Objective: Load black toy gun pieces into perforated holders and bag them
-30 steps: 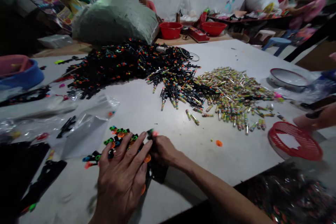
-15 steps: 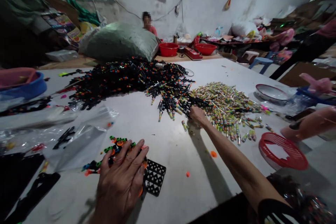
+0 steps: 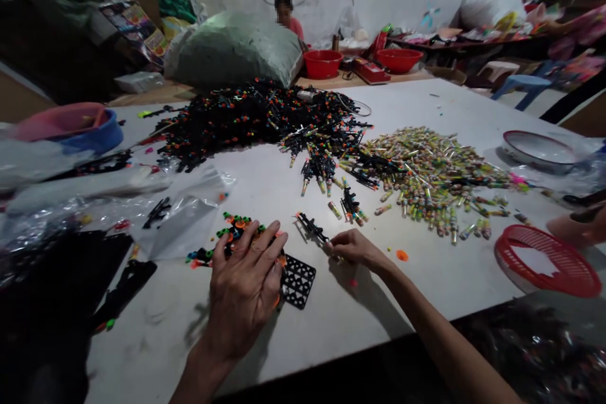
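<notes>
My left hand (image 3: 243,287) lies with spread fingers on a small cluster of black plastic pieces with orange and green rings (image 3: 237,227). Its fingertips reach a black plastic lattice frame (image 3: 298,281), which is partly hidden under the hand. My right hand (image 3: 355,249) is on the white table (image 3: 426,284), its fingertips at the end of a small black plastic piece (image 3: 312,227). Behind both hands spreads a large heap of black pieces with coloured rings (image 3: 255,120). A heap of small multicoloured tubes (image 3: 435,183) lies to its right.
A red plastic basket (image 3: 546,268) and a white enamel bowl (image 3: 540,150) stand at the right. Clear plastic bags (image 3: 180,214) lie at the left. Another person's hand (image 3: 580,227) shows at the right edge. A person (image 3: 288,25) sits behind a large green sack (image 3: 234,50).
My right hand has come back from the edge of the heap towards my left hand, with the black piece at its fingertips. My left hand stays on the cluster.
</notes>
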A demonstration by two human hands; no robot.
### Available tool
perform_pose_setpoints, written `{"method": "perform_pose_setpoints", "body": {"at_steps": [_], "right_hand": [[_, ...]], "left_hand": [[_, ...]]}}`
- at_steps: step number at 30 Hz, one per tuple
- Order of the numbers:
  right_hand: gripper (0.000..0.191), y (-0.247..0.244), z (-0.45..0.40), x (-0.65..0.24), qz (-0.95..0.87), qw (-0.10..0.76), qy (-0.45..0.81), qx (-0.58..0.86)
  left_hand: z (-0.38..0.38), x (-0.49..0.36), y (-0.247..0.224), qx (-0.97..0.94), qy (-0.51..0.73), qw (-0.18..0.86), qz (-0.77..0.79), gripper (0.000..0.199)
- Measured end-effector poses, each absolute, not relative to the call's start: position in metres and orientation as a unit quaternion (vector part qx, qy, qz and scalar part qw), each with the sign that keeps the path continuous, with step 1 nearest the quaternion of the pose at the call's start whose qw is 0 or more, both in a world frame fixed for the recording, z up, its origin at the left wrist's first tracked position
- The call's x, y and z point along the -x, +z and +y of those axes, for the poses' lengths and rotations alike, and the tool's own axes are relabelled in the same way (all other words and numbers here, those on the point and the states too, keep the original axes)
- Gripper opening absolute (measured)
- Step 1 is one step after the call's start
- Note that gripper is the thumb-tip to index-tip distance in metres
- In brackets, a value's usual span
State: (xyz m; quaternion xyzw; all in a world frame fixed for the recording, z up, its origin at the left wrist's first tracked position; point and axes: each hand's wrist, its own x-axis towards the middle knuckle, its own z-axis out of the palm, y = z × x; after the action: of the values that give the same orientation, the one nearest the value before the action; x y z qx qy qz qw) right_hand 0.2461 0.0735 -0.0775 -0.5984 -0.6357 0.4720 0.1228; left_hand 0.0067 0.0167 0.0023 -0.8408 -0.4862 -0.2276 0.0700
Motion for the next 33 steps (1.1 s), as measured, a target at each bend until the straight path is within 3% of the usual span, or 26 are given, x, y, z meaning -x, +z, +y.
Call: {"method": "perform_pose_setpoints", "body": {"at_steps": [4, 8, 11, 15, 18, 21, 25, 28, 33], "right_hand": [[0.021, -0.064, 0.078, -0.225, -0.757, -0.054, 0.17, 0.629], [0.015, -0.065, 0.079, -0.218, -0.773, -0.084, 0.152, 0.61], [0.011, -0.072, 0.072, -0.218, -0.751, 0.005, 0.185, 0.634], [0.009, -0.082, 0.053, -0.201, -0.618, 0.231, 0.455, 0.597], [0.014, -0.087, 0.039, -0.183, -0.536, 0.303, 0.626, 0.479], [0.015, -0.089, 0.029, -0.174, -0.551, 0.321, 0.639, 0.429], [0.008, -0.085, 0.014, -0.168, -0.709, 0.224, 0.462, 0.483], [0.017, -0.079, 0.003, -0.158, -0.788, 0.13, 0.319, 0.51], [0.024, -0.062, 0.054, -0.19, -0.825, 0.052, 0.301, 0.476]], "left_hand": [[0.015, -0.008, 0.003, 0.837, -0.228, 0.065, -0.493, 0.042], [0.015, -0.009, 0.004, 0.836, -0.228, 0.063, -0.494, 0.042], [0.014, -0.009, 0.004, 0.836, -0.233, 0.057, -0.493, 0.042], [0.013, -0.01, 0.005, 0.834, -0.236, 0.05, -0.497, 0.04], [0.012, -0.012, 0.007, 0.826, -0.244, 0.035, -0.507, 0.038], [0.011, -0.014, 0.008, 0.819, -0.251, 0.02, -0.516, 0.037], [0.011, -0.014, 0.007, 0.822, -0.251, 0.027, -0.51, 0.037], [0.012, -0.011, 0.004, 0.835, -0.237, 0.054, -0.494, 0.04], [0.017, -0.006, 0.0, 0.842, -0.232, 0.077, -0.481, 0.043]]}}
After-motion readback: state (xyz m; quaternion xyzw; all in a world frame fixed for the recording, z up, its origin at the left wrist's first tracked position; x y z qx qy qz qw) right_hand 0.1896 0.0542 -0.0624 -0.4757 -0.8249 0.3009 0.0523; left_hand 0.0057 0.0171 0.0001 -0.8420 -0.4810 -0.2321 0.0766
